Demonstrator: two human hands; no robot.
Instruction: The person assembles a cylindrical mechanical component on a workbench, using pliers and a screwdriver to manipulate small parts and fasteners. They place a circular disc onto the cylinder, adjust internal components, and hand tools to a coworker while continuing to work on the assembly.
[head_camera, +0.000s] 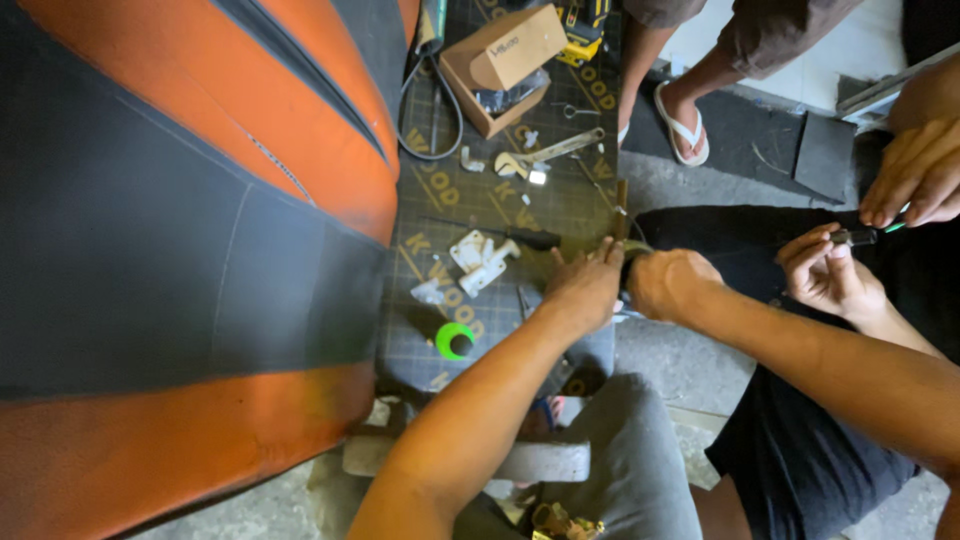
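My left hand (585, 288) lies flat on the right edge of the dark cutting mat (500, 195), fingers spread beside a thin brown strip (621, 208). Right beside it, my right hand (668, 283) is clenched around a small dark object (628, 268), mostly hidden by the fist. White plastic brackets (480, 258) lie on the mat just left of my left hand. A green ring (454, 340) sits nearer me.
A big orange and black panel (180, 220) fills the left. An open cardboard box (500, 65), a cable loop (432, 110) and small metal parts lie farther up the mat. At the right, another person's hands (830, 272) hold a slim tool (865, 235). A sandalled foot (682, 125) stands beyond.
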